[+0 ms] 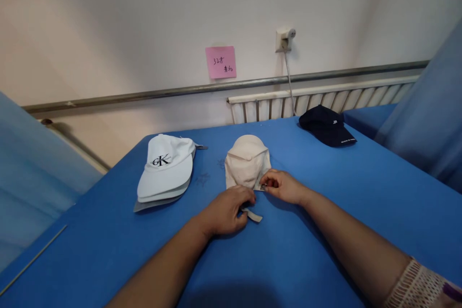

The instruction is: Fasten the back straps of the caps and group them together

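Observation:
A beige baseball cap (247,156) lies in the middle of the blue table, its back edge toward me. My left hand (229,209) is closed on the cap's near left edge, where the strap (253,215) comes out past the fingers with its end loose. At the near right edge, my right hand (283,186) pinches the cap beside a small metal buckle (263,186). The fingers partly hide the buckle, and I cannot tell whether the strap reaches it.
White caps (166,166) are stacked at the left, the top one with black letters. A black cap (325,125) lies at the far right. Behind the blue table (306,260) are a radiator (267,108), a metal rail (180,91) and a plugged-in cord (288,77). Blue curtains (32,178) hang at both sides.

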A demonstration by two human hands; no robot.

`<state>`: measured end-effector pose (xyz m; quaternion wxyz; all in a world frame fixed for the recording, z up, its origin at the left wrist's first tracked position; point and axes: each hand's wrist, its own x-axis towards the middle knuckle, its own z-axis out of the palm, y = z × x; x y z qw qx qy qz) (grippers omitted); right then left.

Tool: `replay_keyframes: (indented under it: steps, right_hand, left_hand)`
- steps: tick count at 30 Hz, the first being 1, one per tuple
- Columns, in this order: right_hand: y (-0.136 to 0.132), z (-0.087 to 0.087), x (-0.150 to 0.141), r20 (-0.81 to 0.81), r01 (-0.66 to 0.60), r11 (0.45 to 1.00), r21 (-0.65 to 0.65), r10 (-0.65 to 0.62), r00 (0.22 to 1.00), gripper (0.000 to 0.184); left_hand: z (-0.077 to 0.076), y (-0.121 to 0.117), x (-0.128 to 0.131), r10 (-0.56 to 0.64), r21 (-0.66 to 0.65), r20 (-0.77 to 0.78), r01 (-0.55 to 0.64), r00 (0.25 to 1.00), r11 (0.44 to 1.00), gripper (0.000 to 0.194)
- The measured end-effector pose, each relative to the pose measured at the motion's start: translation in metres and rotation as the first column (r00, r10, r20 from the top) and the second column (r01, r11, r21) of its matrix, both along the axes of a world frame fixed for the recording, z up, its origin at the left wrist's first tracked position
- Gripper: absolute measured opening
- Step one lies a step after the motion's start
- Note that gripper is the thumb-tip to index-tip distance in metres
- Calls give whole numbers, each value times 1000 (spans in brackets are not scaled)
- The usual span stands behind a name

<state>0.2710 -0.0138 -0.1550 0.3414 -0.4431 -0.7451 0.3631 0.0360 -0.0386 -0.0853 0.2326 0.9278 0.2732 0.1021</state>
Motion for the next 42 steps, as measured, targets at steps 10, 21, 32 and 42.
replay_keyframes:
  steps: [10,21,32,42]
  right_hand:
    - [-12,16,0,309,-67,991,114,29,951,25]
    - [-10,10,6,268,-111,992,67,89,959,27]
    - [-16,22,-8,0,30,942,333,-32,999,15]
    - [-21,21,-15,-107,78,908,412,-37,994,18]
  left_hand:
    - [1,-6,5,-26,66,-78,32,997,997,35]
    - [-8,-1,7,59,116,-91,-48,994,992,20]
    - [-14,1,12,411,-114,281,-395,867,912,27]
    - [-17,0,13,528,-259,319,-464,787,847,28]
